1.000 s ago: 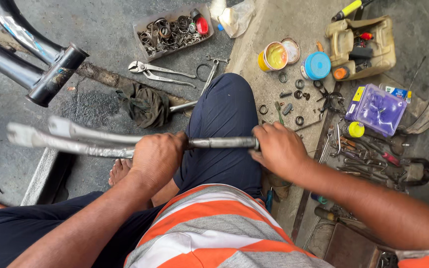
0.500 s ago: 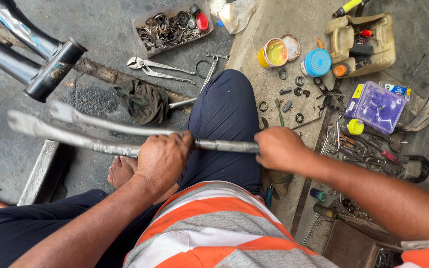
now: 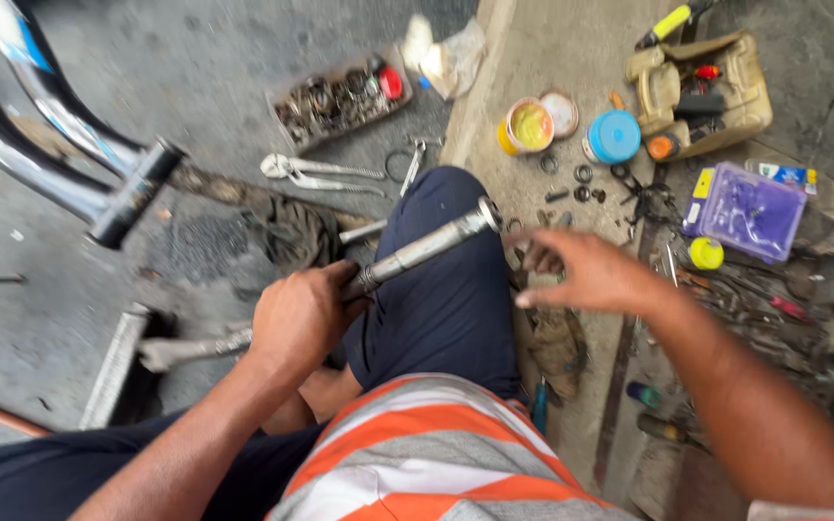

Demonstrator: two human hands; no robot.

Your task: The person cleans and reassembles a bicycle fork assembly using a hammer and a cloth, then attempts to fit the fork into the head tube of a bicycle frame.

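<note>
My left hand (image 3: 301,314) grips a bicycle fork at the base of its grey metal steerer tube (image 3: 427,248), which points up and to the right across my dark blue trouser knee (image 3: 441,289). The fork's blades (image 3: 190,349) run down to the left, partly hidden by my hand. My right hand (image 3: 586,272) hovers empty to the right of the tube's end, fingers spread, above small rings and washers (image 3: 581,183) on the concrete floor.
A bicycle frame (image 3: 98,183) with a black head tube stands at upper left. Pliers (image 3: 316,172), a tray of metal parts (image 3: 340,96), a dark rag (image 3: 296,232), an open yellow grease tin (image 3: 528,125), a blue lid (image 3: 615,135), a purple parts box (image 3: 745,210) and several tools lie around.
My right hand let go of the steerer tube and moved right, opening. The fork swung from level to tilted, its tube end now raised to the right.
</note>
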